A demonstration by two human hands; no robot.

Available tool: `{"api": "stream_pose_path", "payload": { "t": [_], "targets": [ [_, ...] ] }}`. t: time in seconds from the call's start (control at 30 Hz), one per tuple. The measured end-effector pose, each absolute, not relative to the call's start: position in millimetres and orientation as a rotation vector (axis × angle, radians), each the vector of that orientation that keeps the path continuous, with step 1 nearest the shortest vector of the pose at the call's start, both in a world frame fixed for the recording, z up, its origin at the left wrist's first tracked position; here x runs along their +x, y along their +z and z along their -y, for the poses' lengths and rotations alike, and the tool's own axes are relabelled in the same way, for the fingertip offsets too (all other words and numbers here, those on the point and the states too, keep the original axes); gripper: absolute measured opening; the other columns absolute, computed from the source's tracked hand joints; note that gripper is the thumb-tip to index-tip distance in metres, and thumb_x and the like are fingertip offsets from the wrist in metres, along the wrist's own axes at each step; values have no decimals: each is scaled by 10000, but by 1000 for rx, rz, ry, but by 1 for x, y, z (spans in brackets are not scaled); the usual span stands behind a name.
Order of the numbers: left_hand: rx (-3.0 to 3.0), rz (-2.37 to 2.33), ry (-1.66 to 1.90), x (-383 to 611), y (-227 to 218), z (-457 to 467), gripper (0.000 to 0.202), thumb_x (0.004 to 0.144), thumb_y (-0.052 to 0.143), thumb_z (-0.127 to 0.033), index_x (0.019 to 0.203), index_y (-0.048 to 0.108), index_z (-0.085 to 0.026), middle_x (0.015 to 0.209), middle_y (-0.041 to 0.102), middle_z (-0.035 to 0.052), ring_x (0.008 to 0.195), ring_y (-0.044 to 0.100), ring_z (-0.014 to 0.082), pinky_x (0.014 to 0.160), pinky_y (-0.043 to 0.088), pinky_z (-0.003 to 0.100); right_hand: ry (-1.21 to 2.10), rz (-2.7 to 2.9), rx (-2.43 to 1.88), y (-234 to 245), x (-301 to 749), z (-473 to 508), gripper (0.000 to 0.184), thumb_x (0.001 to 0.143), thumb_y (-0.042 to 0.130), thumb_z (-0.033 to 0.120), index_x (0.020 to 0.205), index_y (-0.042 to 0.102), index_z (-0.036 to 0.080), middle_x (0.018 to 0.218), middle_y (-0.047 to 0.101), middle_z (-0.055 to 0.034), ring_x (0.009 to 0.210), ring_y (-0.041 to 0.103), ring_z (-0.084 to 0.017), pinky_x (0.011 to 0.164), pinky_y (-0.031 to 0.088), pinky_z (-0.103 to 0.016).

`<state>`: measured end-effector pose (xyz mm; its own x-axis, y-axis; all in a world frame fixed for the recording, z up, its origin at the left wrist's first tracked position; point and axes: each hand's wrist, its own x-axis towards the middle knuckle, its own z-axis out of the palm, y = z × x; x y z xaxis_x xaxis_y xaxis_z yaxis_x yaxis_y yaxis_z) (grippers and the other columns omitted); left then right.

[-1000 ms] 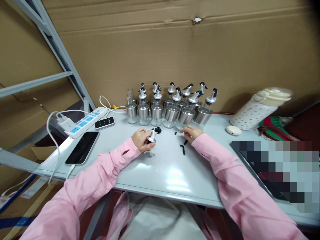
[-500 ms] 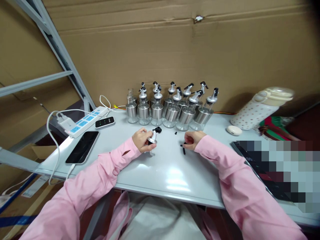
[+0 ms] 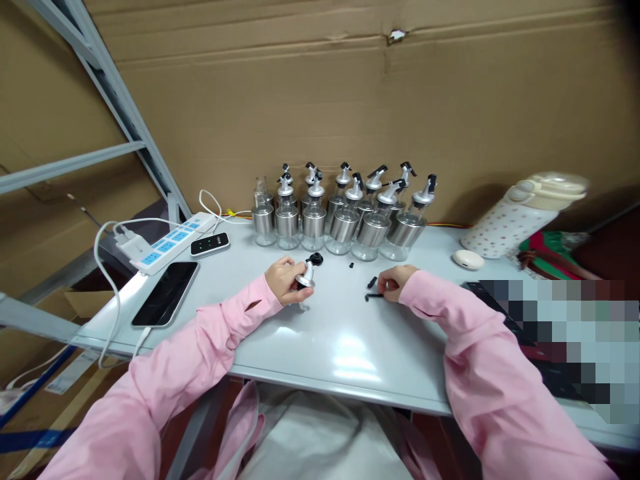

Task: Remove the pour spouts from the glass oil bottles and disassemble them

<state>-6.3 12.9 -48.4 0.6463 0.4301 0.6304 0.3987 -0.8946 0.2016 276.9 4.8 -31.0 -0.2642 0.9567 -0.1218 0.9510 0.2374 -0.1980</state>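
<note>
My left hand (image 3: 283,279) is closed around a silver pourer cap (image 3: 305,278) with a clear tube, held just above the pale table (image 3: 330,333). A black ring (image 3: 316,259) lies right behind the cap. My right hand (image 3: 395,282) is closed in a pinch on a thin black stick (image 3: 373,296) that lies on the table. Two more small black pieces, one (image 3: 372,282) near the stick and one (image 3: 351,265) further back, rest apart on the table. Both arms wear pink sleeves.
Several glass and steel bottles with pourer tops (image 3: 345,217) stand in a cluster at the back. A phone (image 3: 165,285), a remote (image 3: 210,245) and a power strip (image 3: 165,243) lie at the left. A spotted flask (image 3: 520,217) and a white oval case (image 3: 468,259) sit at the right.
My right hand has drawn back to the right, from the small black pieces to the thin black stick, and pinched it. The stick now lies turned sideways. My left hand has stayed put.
</note>
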Motion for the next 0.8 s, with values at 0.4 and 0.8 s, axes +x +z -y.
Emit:
{"api": "stream_pose_path", "payload": {
  "t": [0.4,0.8],
  "targets": [
    [2823,-743,1033,-7,-48,-13,414,837,260,-568,695,379,-198,483,461,-42,435,452,126,659,410,320,275,2367,-2002,-45,282,-18,138,567,554,76,528,523,204,473,513,18,516,537,-146,526,400,-260],
    [2813,-725,1042,-7,-48,-13,379,835,290,-542,709,386,-198,479,464,-48,432,449,125,657,411,317,177,2367,-1952,-47,280,-21,91,623,522,162,669,586,209,573,579,11,541,528,-131,543,405,-238]
  ]
}}
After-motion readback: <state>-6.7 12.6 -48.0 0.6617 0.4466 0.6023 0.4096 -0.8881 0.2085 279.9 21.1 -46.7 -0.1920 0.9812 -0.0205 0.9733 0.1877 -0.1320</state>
